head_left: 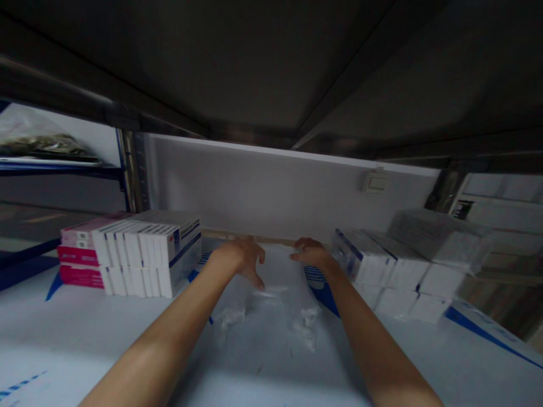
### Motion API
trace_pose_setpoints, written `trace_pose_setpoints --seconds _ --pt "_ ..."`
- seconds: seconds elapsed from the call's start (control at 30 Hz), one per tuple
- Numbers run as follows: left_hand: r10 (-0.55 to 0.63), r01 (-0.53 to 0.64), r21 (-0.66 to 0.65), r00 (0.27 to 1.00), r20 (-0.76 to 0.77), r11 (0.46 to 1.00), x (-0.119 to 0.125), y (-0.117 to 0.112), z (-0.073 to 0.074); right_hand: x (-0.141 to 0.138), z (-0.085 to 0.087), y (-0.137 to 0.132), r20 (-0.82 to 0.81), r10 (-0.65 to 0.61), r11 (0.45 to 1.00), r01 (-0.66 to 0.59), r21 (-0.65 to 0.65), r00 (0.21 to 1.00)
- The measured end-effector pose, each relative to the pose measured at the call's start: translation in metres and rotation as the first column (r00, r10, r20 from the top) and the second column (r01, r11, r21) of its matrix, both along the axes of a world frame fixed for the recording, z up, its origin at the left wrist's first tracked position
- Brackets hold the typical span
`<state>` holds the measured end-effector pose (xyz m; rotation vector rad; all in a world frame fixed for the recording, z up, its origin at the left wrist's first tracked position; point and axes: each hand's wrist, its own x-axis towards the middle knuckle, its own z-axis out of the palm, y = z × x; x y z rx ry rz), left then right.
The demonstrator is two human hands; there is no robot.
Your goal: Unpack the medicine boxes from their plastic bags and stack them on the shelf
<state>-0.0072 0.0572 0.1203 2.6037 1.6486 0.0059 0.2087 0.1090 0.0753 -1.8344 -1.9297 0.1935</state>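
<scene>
A pale, crinkled clear plastic bag (274, 277) lies toward the back of the shelf, and something white seems to be in it. What is inside cannot be made out. Over its left side, my left hand (246, 257) has its thumb and fingers apart. At the bag's far right corner is my right hand (311, 251), its fingers slightly bent and its thumb apart from them. Both hands look to be resting at the bag's edges; nothing shows gripped in either. Bunched plastic ends (307, 328) point toward me.
White boxes with blue stripes (148, 257) stand stacked left, beside pink boxes (80, 257). At right are white boxes (394, 271), with a plastic-wrapped pack (439, 237) on top. A dark shelf (254, 68) hangs low overhead. A white wall (263, 186) with a switch (376, 182) closes the back.
</scene>
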Motion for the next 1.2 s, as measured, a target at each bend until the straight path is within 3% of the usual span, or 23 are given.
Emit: trace_pose_setpoints --seconds 0.1,0.2,0.37,0.5,0.67,0.87,1.0,1.1,1.2 --pt "0.044 -0.068 0.217 0.992 0.115 0.974 0.012 0.005 -0.008 -0.015 0.008 0.011 0.093 0.034 0.999 -0.038 0.036 0.995" --pt "0.118 -0.174 0.32 0.976 0.185 0.931 0.026 0.019 -0.038 -0.039 -0.003 0.018 0.167 0.082 0.996 -0.086 0.019 0.983" --pt "0.209 -0.241 0.239 0.966 0.153 0.941 0.023 0.043 -0.093 -0.067 -0.052 0.015 0.22 0.041 0.999 -0.034 -0.031 0.975" --pt "0.256 -0.271 0.138 0.959 0.122 0.953 0.008 0.053 -0.113 -0.074 -0.079 0.008 0.23 0.036 0.999 -0.033 -0.018 0.972" --pt "0.306 -0.313 0.046 0.945 0.118 0.949 0.003 0.057 -0.121 -0.077 -0.09 0.009 0.23 0.035 0.999 -0.04 0.02 0.973" --pt "0.296 -0.296 -0.015 0.948 0.121 0.955 0.001 0.057 -0.122 -0.074 -0.091 0.015 0.174 0.075 0.988 -0.049 -0.15 0.982" --pt "0.284 -0.281 -0.046 0.951 0.12 0.959 -0.001 0.057 -0.121 -0.072 -0.091 0.019 0.144 0.089 0.979 -0.06 -0.194 0.985" --pt "0.272 -0.268 -0.049 0.954 0.126 0.962 -0.002 0.056 -0.12 -0.069 -0.089 0.02 0.076 0.093 0.981 -0.078 -0.178 0.993" --pt "0.262 -0.258 -0.046 0.954 0.148 0.965 -0.004 0.055 -0.118 -0.06 -0.078 0.02 -0.051 0.07 0.994 -0.074 -0.08 0.996"
